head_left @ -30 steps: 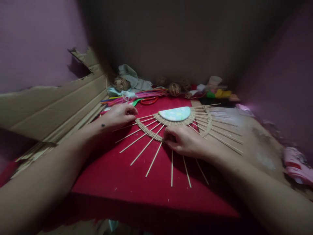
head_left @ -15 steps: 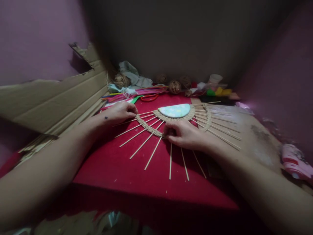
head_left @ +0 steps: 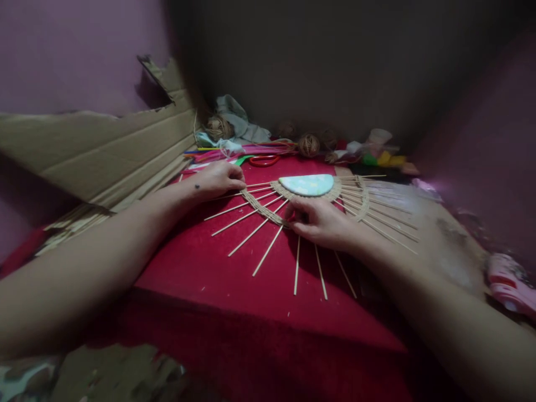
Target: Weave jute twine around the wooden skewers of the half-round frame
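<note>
A half-round piece with thin wooden sticks [head_left: 267, 250] fanning out lies on the red cloth. At its centre sits a pale blue and yellow half-disc [head_left: 307, 185] edged with woven twine. Farther out, a braided twine band [head_left: 263, 210] curves across the sticks. My left hand [head_left: 226, 177] is closed in a pinch at the band's left end, by the leftmost sticks. With fingers bent together, my right hand [head_left: 320, 220] grips the band near the middle of the fan and hides part of it.
Cardboard [head_left: 104, 151] leans on the left wall. Twine balls [head_left: 309, 145], coloured strips [head_left: 251, 149] and red-handled scissors [head_left: 264, 161] lie at the back. A clear sheet [head_left: 435, 240] is under the fan's right side. A pink glue gun [head_left: 508, 282] lies far right.
The view has shifted, so everything appears slightly to the right and higher. Both hands stay at the same spots on the twine band.
</note>
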`<state>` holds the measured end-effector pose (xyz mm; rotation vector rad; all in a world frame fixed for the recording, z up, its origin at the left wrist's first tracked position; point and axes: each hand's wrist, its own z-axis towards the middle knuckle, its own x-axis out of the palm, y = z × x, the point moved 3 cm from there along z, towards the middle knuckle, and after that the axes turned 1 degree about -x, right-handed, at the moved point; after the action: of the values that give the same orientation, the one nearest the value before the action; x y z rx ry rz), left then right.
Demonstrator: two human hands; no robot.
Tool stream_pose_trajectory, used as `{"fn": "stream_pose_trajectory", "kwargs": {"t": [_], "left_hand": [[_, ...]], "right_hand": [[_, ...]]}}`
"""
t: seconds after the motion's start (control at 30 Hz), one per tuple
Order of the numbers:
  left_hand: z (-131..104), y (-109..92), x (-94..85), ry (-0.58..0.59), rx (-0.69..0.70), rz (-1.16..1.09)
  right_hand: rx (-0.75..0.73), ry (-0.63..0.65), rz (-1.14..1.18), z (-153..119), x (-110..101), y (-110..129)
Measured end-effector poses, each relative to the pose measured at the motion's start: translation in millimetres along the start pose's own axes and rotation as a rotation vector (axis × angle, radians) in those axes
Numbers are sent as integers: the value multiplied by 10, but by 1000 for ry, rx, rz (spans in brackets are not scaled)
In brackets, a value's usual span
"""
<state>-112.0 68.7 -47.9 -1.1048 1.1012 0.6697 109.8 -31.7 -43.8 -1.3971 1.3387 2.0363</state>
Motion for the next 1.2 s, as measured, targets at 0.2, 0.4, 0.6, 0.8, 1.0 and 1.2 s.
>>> {"fn": "stream_pose_trajectory", "kwargs": {"t": [0.2,0.4,0.6,0.8,1.0,1.2], "left_hand": [[-9,9,8,-39,-8,11],[-34,18,7,-49,22,-26],[-23,110,-13,29,27,-220],[-28,111,-11,7,-9,-187],[-28,77,-14,8,13,-110],[-31,95,-14,30,81,-80]], "right_hand": [[27,16,29,-2,-26,14],[-39,-21,2,2,1,-7],[-55,-53,-23,6,47,-38],[-37,-41,-25,9,65,-69],[-17,-18,-8,1,72,-61],[-4,-3,-10,-4,64,-52]]}}
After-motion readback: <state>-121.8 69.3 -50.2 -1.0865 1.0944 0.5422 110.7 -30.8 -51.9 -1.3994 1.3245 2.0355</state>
